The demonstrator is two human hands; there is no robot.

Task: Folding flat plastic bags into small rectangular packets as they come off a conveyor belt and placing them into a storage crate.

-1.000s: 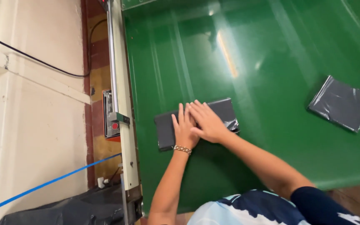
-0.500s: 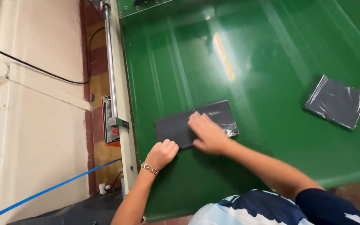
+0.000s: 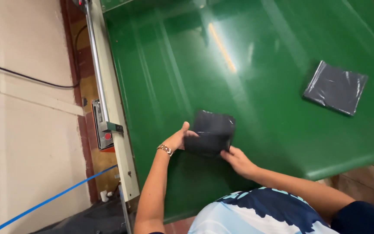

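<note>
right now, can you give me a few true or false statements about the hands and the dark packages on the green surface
1. Both hands hold one dark package. True: the left hand grips its left edge and the right hand its lower right, on the dark plastic package.
2. The held package lies flat on the green surface. False: it is lifted and folded or bent above the green surface.
3. A second dark package lies alone to the right. True: no hand touches it.
4. The bracelet is on the right wrist. False: the beaded bracelet is on the left wrist.
5. The red button is on the green surface. False: the red button sits on the metal side rail to the left.
</note>
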